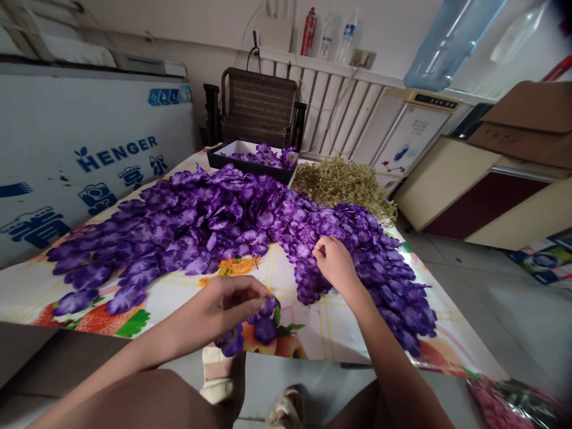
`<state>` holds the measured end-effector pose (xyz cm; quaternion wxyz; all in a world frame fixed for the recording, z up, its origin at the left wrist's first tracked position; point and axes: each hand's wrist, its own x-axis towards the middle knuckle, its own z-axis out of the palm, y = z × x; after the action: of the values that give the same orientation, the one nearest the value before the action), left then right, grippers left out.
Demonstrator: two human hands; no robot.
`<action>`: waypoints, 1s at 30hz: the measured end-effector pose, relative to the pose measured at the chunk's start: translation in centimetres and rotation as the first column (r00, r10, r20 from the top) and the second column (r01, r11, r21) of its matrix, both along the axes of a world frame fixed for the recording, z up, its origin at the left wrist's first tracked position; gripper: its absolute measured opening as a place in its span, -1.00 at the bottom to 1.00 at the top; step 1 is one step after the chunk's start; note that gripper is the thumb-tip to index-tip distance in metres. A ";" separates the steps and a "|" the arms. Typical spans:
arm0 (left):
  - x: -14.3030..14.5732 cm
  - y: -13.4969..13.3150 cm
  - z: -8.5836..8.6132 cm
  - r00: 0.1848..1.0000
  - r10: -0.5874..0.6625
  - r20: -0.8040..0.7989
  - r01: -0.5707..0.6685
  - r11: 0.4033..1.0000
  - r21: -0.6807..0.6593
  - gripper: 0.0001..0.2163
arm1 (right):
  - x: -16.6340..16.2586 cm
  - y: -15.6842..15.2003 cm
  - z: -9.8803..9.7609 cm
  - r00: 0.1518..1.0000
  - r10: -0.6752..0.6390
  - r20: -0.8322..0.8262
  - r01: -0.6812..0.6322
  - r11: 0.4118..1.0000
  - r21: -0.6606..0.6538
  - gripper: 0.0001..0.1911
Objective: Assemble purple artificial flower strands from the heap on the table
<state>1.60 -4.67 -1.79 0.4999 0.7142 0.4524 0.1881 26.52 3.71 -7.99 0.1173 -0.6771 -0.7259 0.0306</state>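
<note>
Near the table's front edge, my left hand pinches a purple artificial flower between thumb and fingers. More purple blooms hang just below that hand. My right hand is over the right-hand heap of small purple flower pieces, its fingers pinched together; what is between them, if anything, is hidden. A larger heap of purple petals spreads across the left and middle of the table. Between the heaps lie small orange pieces.
Behind the heaps stands a dark box with purple flowers inside, beside a bundle of yellow-green stems. A patterned cloth covers the table. A folding chair is at the far side, a white freezer at the left.
</note>
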 end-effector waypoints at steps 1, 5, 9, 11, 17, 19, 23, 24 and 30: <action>0.1 0.0 0.1 1.000 0.003 0.002 -0.003 1.000 -0.019 -0.75 | 0.1 0.0 0.0 1.000 0.008 -0.005 -0.008 1.000 -0.023 -0.78; 0.3 -0.2 0.8 1.000 -0.002 -0.026 0.000 0.998 -0.058 -0.73 | 0.2 -0.1 -0.5 0.998 0.047 -0.036 -0.051 0.992 -0.113 -0.74; 0.3 -0.1 1.0 1.000 -0.006 -0.018 0.005 0.996 -0.084 -0.72 | 0.1 -0.1 -0.8 0.992 0.053 -0.116 -0.069 0.988 -0.140 -0.75; 0.2 -0.1 0.9 1.000 -0.006 -0.020 0.004 0.997 -0.076 -0.72 | 0.3 0.0 -0.6 0.982 0.048 -0.185 -0.072 0.989 -0.126 -0.76; -0.3 0.1 0.4 0.999 0.035 0.008 -0.035 0.998 -0.054 -0.74 | 1.2 0.1 0.8 0.859 0.101 -0.503 -0.114 0.993 0.005 -0.86; -0.1 0.6 0.2 0.993 0.066 0.095 -0.059 0.995 -0.077 -0.74 | 1.1 -0.2 1.4 0.767 0.131 -0.628 -0.133 0.990 0.044 -0.88; 1.6 2.5 -0.2 0.965 0.163 0.204 -0.141 0.983 -0.120 -0.74 | -0.1 -1.7 2.8 0.547 0.182 -0.817 -0.208 0.975 0.078 -0.91; 2.2 2.9 -0.3 0.964 0.178 0.195 -0.157 0.981 -0.115 -0.74 | -0.5 -2.3 3.2 0.501 0.190 -0.844 -0.226 0.970 0.084 -0.91; 4.9 3.9 -1.1 0.973 0.083 0.214 -0.070 0.995 -0.070 -0.76 | -1.4 -5.2 4.9 0.359 0.178 -0.916 -0.331 0.942 0.053 -0.92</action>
<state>6.46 -0.75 -2.91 0.5603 0.6557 0.4280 0.2699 25.07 -1.47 -3.10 0.4392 -0.4353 -0.6351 0.4629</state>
